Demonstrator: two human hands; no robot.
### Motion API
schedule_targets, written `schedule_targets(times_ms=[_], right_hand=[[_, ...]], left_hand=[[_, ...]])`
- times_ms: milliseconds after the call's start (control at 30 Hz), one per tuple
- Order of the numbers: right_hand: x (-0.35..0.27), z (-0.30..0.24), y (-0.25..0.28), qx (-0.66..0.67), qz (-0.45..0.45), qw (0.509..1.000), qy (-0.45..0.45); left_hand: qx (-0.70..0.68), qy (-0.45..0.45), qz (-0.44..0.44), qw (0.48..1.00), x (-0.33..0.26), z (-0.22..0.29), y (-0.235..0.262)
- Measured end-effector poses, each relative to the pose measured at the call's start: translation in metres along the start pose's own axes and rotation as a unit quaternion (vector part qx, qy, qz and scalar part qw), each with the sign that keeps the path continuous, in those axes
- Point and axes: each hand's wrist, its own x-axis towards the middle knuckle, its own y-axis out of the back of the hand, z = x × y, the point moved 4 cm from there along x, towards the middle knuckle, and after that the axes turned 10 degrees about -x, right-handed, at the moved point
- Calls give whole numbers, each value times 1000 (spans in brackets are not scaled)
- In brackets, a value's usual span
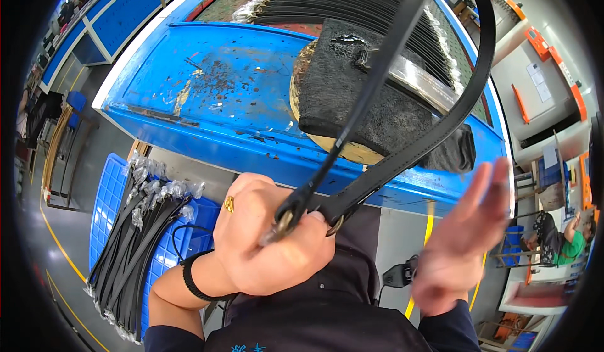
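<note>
My left hand (270,239) is closed round the two ends of a black leather strap (402,157), beside its brass-coloured rings. The strap stands up from the fist in a tall loop above the bench. Off to the right, my right hand (459,245) is raised, blurred by motion, with its fingers stretched out and holding nothing. Behind the strap a black cloth (340,94) covers most of a round block (355,154) with a yellowish edge. A shiny flat bar (421,84) lies on the cloth, partly hidden by the strap.
The blue workbench (245,59) has dark stains and scuffs. Rows of black straps (333,3) with plastic-wrapped ends lie at its back. At lower left, more black straps (141,245) hang over a blue plastic rack (104,204). A person in green (572,239) is far right.
</note>
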Motion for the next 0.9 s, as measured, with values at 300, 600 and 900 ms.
schedule_targets(times_ms=[300, 600, 900], right_hand=[[-59, 118, 16, -337, -163, 905, -202], [-18, 51, 53, -241, -18, 968, -59], [7, -3, 23, -253, -111, 942, 191]], left_hand=[[-20, 87, -43, 995, 11, -5, 17], [-103, 157, -112, 976, 29, -4, 19], [-164, 186, -123, 961, 33, 4, 17]])
